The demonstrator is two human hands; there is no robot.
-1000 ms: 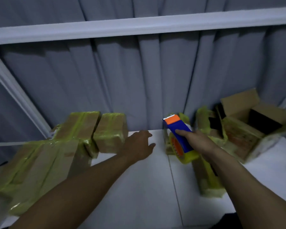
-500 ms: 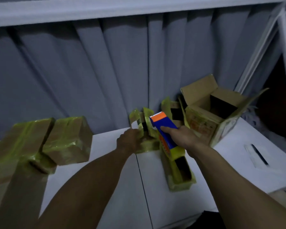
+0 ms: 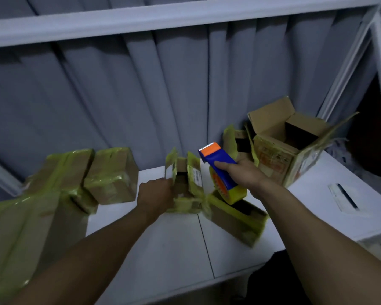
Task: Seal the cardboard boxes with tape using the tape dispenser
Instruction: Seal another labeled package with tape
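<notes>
White table (image 3: 167, 243) | tape dispenser (image 3: 218, 166) blade up-left | right hand (image 3: 246, 175) fingers wrap it | left hand (image 3: 155, 193) fingers grip box (image 3: 186, 183)

Sealed boxes (image 3: 110, 175) left — open boxes (image 3: 279, 150) right, on table (image 3: 163, 238).

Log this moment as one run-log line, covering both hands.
left hand: grips small open box | right hand: holds tape dispenser | taped boxes: at left | step: box unsealed

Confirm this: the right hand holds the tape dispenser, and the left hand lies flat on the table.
Wrong: in the head view the left hand grips the small open box. The right hand does hold the tape dispenser.
</notes>
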